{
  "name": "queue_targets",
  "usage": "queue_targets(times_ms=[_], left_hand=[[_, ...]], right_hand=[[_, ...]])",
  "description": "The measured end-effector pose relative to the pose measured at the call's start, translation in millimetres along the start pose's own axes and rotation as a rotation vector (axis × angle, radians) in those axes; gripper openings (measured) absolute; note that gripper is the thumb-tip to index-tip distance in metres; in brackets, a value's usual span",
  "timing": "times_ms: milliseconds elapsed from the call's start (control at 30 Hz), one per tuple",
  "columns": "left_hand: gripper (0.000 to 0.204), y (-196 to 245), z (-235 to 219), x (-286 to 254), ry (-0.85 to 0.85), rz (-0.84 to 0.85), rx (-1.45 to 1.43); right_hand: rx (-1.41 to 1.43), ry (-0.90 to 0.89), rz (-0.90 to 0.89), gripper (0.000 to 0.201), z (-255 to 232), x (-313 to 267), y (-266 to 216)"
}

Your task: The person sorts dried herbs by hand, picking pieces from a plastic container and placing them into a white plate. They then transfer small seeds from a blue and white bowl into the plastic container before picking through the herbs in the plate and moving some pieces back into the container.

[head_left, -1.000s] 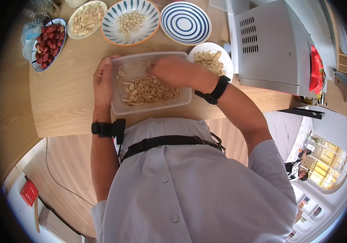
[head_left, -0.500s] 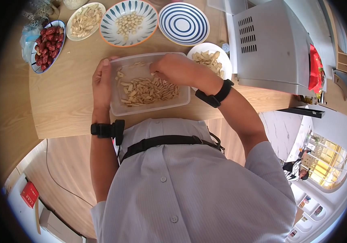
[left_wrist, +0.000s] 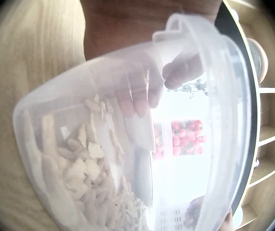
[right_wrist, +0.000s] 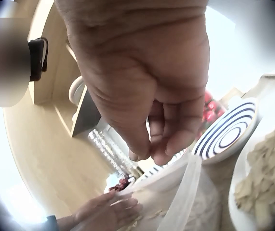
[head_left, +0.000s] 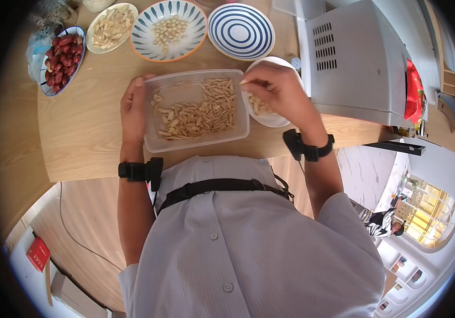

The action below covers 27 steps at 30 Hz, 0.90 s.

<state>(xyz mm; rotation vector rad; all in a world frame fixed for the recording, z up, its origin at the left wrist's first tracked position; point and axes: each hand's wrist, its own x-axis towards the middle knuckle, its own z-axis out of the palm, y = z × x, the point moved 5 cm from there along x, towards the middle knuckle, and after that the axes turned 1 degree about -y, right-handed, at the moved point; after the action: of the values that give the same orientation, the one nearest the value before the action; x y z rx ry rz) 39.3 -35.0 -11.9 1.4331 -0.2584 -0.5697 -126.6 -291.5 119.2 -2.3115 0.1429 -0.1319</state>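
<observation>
A clear plastic container [head_left: 158,135] sits on the table, holding many small pale-brown dried pieces [head_left: 201,116]. My left hand [head_left: 133,103] grips its left wall, thumb on top; through the plastic, fingers [left_wrist: 140,106] show in the left wrist view. Just past the container's right rim, my right hand [head_left: 280,90] hovers partly over a white plate [head_left: 275,123] of pale dried slices [right_wrist: 267,178]. Its thumb and fingertips [right_wrist: 161,156] come together in a pinch, with a small pale bit showing at the tips in the head view.
Along the back stand a plate of red dates [head_left: 63,62], a plate of pale slices [head_left: 112,29], a leaf-patterned plate [head_left: 141,32] of round pale seeds, and a blue-ringed plate [head_left: 241,31]. A silver appliance [head_left: 355,58] flanks the right side. Another person [head_left: 386,222] is in the background.
My right hand has lifted out of the container and moved right, over the white plate's edge, uncovering pieces in the container's upper right. My left hand keeps its grip.
</observation>
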Motion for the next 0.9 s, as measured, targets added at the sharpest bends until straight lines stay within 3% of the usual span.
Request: queue_targets(times_ms=[133, 233, 300, 333, 400, 467, 567, 633, 900], left_hand=[[0.04, -8.5, -4.4, 3.0, -0.034, 0.01, 0.023], [0.041, -8.8, -5.1, 3.5, -0.028, 0.004, 0.026], [0.041, -8.3, -4.5, 3.2, -0.024, 0.01, 0.011], [0.041, -8.2, -4.1, 3.1, -0.024, 0.012, 0.005], [0.041, -13.3, -5.8, 3.9, -0.022, 0.015, -0.017], [0.041, -13.4, -4.8, 5.1, -0.026, 0.007, -0.035], [0.042, -8.4, -3.8, 2.8, -0.026, -0.017, -0.037], [0.042, -4.6, -2.3, 0.9, -0.019, -0.012, -0.02], [0.041, -1.3, 1.4, -0.3, -0.01, -0.012, -0.043]], right_hand=[[-0.134, 0.097, 0.154, 0.015, -37.3, -31.2, 30.0], [-0.388, 0.062, 0.232, 0.016, -50.4, -44.7, 41.0], [-0.477, 0.098, 0.163, 0.018, -50.1, -42.2, 24.9], [-0.521, 0.117, 0.13, 0.02, -45.2, -37.9, 15.3], [-0.323, 0.074, -0.121, 0.02, -11.0, -23.7, -2.3], [-0.349, -0.191, -0.252, 0.018, 37.1, -9.5, -24.5], [-0.432, -0.242, -0.39, 0.016, 83.3, 4.9, -24.5], [-0.555, -0.442, -0.335, 0.013, 96.1, 21.7, -22.3], [-0.544, -0.466, -0.28, 0.014, 118.3, 35.0, -1.7]])
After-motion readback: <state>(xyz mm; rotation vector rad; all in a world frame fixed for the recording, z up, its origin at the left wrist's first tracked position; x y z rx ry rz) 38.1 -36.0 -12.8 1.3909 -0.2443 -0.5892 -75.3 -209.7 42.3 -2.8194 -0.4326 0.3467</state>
